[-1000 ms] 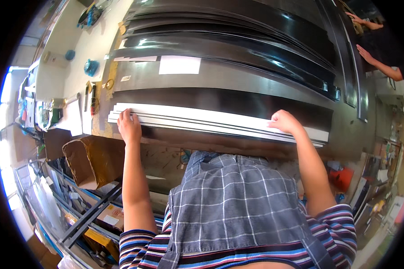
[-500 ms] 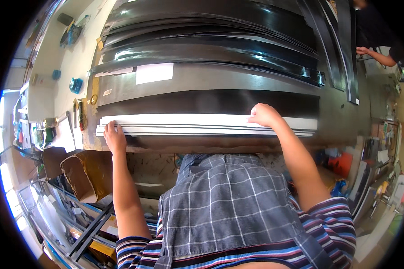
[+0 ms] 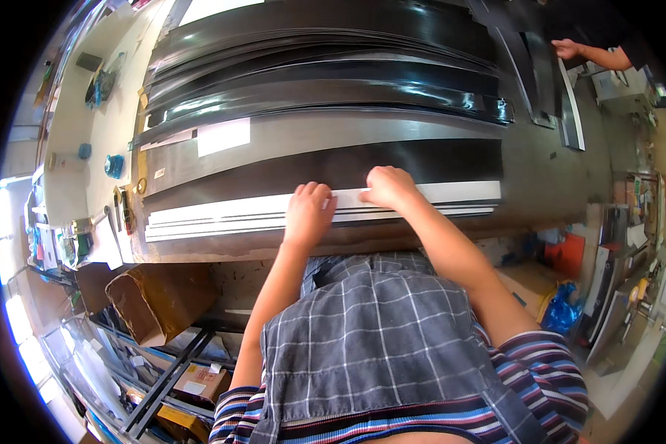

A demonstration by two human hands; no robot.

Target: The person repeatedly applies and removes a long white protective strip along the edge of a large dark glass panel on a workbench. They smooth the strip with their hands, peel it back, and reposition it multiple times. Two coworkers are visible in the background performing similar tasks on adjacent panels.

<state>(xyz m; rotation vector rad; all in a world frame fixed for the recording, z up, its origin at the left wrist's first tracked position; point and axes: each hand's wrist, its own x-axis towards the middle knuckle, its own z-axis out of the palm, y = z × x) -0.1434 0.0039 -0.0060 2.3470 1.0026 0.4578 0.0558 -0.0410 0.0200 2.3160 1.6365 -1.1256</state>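
Currently both hands sit close together at frame centre on the white strips (image 3: pixel 222 214) stacked along the bench's near edge. Left hand (image 3: pixel 308 214) lies flat, fingers curled over the stack, pressing down. Right hand (image 3: pixel 389 186) looks to be pinching the top strip's edge; grip not fully visible. Step looks like squaring or separating the top strip. Next move needs a firm hold-down from the left hand while the right lifts cleanly. Black sheets (image 3: pixel 325 89) fan out above; another person's hand (image 3: pixel 567 49) upper right.

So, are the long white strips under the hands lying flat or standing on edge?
Flat. The white strips lie stacked along the table's near edge, broad faces up, with the left hand and right hand resting on top.
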